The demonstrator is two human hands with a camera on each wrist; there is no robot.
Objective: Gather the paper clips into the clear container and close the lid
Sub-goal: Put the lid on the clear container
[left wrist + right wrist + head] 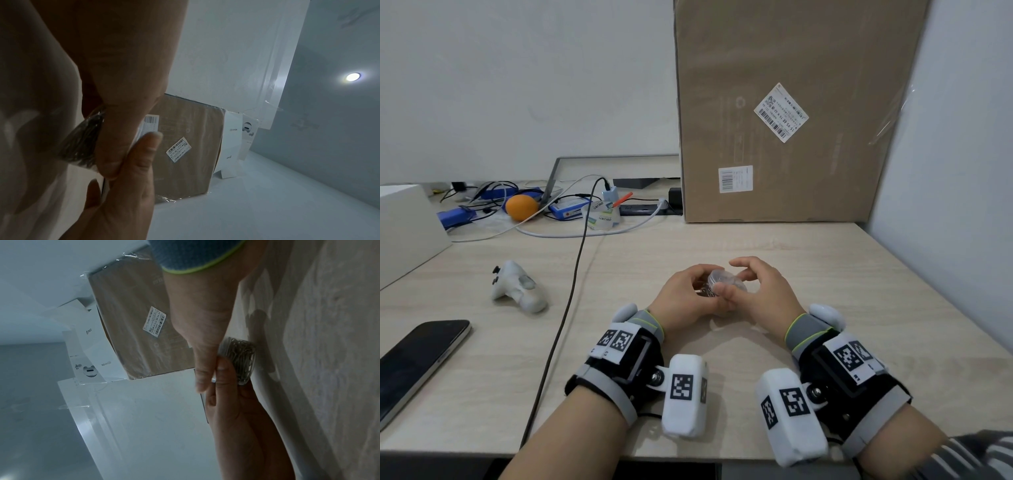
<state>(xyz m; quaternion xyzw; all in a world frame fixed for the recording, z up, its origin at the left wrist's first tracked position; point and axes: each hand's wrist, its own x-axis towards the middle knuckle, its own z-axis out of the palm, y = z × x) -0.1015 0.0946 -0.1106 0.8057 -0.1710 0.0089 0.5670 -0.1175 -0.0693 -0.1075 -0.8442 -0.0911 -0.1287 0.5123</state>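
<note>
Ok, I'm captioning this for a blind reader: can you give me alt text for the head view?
Both hands, left and right, hold a small clear container of paper clips just above a light wooden desk. A cardboard box stands behind; a phone lies far left.

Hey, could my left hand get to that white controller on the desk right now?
Probably not yet: the left hand grips the clear container of paper clips. The path to the white controller looks free, apart from a black cable lying between.
</note>
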